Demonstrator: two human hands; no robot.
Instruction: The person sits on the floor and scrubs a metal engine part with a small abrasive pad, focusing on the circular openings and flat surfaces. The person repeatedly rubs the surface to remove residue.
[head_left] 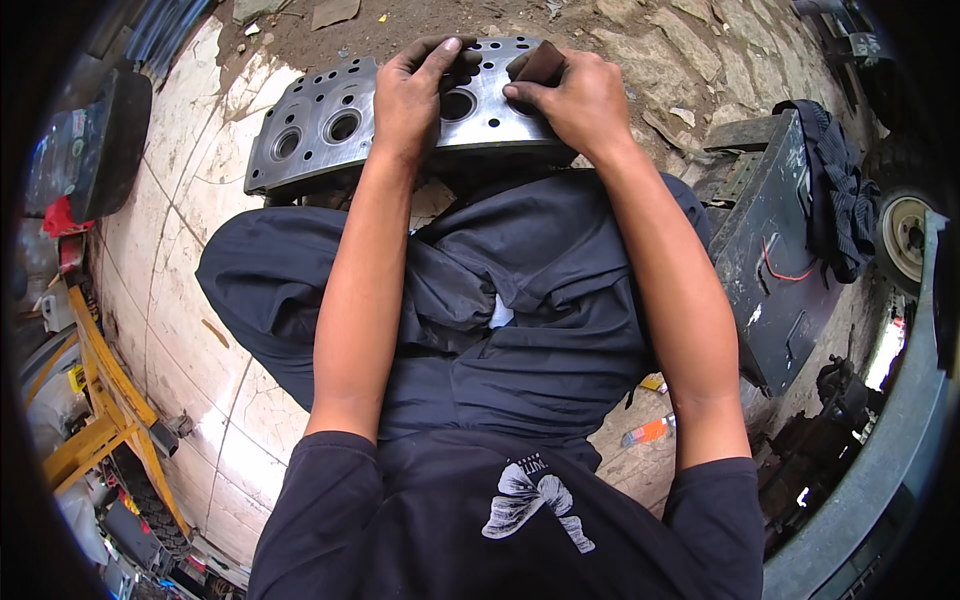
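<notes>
A grey metal engine cylinder head (310,110), with round valve openings and many small holes in its flat face, lies in front of my crossed legs. My left hand (412,100) rests over its middle, the thumb raised apart from the blackened, bent fingers, and I see nothing in it. Farther right, my right hand (585,100) grips a folded piece of brown sandpaper (543,65) between thumb and fingers above the metal face. The fingertips behind the sandpaper are partly hidden. Both hands have dark grime on the fingers.
To the right stands a dark metal box (770,290) with a dark striped cloth (835,190) draped over it. A wheel (905,235) is beyond. An orange-labelled bottle (648,432) lies by my right knee. At left are a yellow metal frame (95,400) and a black container (115,140).
</notes>
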